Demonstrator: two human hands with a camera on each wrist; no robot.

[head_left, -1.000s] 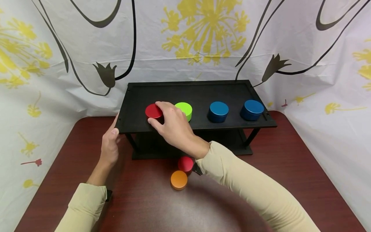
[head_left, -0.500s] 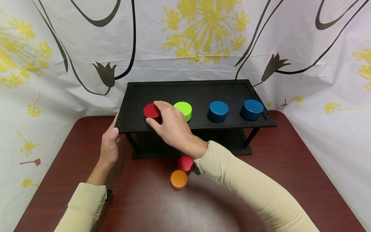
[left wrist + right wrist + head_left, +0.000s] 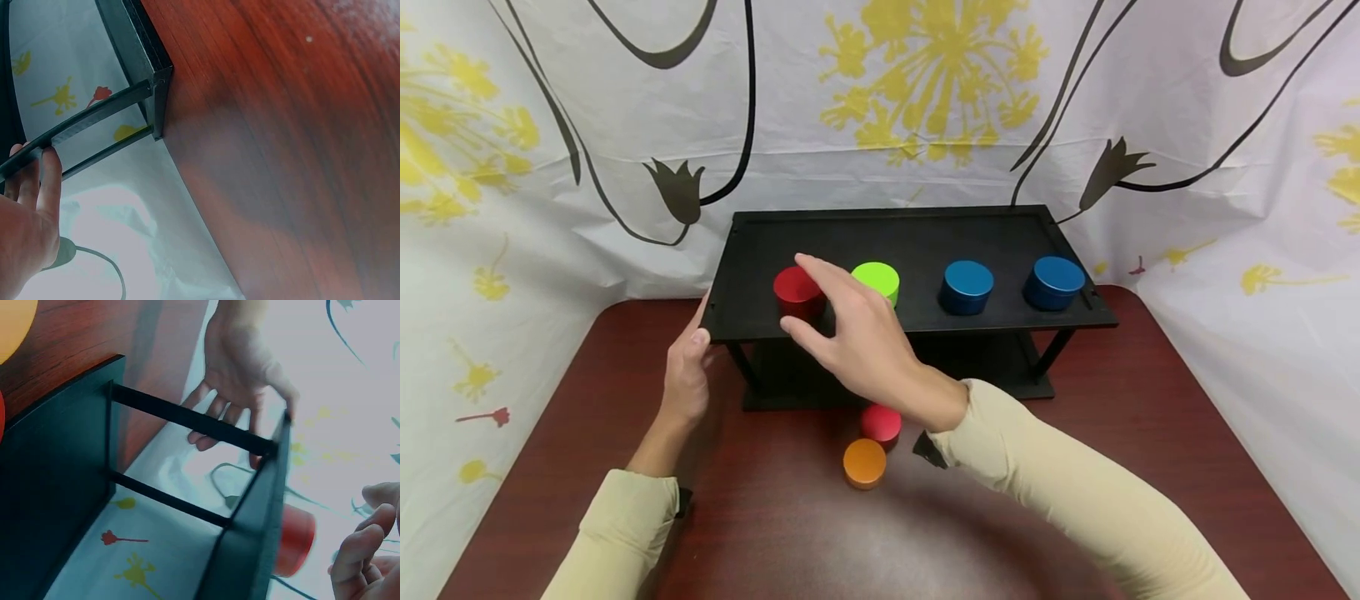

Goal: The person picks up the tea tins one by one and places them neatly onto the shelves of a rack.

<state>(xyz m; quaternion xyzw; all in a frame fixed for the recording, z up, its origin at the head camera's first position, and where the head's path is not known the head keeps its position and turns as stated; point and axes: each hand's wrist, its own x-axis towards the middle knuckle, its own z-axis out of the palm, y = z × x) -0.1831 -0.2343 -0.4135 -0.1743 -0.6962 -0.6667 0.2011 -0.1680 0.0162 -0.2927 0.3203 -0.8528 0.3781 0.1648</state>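
My right hand (image 3: 868, 337) hovers around the right side of a round red tin (image 3: 797, 285) on the top deck of a black two-tier shelf (image 3: 910, 237). Its thumb and fingers are spread. In the right wrist view a gap shows between those fingers (image 3: 362, 559) and the red tin (image 3: 295, 540). At the shelf's left end my left hand (image 3: 686, 379) grips the edge, thumb at the front corner. The left wrist view has its fingers (image 3: 49, 184) against a black side bar (image 3: 94, 119). A lime-green tin (image 3: 880, 279) stands partly hidden behind my right hand.
Two blue tins (image 3: 967, 285) (image 3: 1054, 282) stand further right on the top deck. On the brown table (image 3: 760, 517), before the shelf, a pinkish-red tin (image 3: 881, 423) sits beside an orange tin (image 3: 864, 461). A patterned white cloth (image 3: 820, 108) hangs behind and at both sides.
My right hand has let go of the red tin, its thumb and fingers spreading apart as the wrist shifts slightly right. The left hand stays on the shelf.
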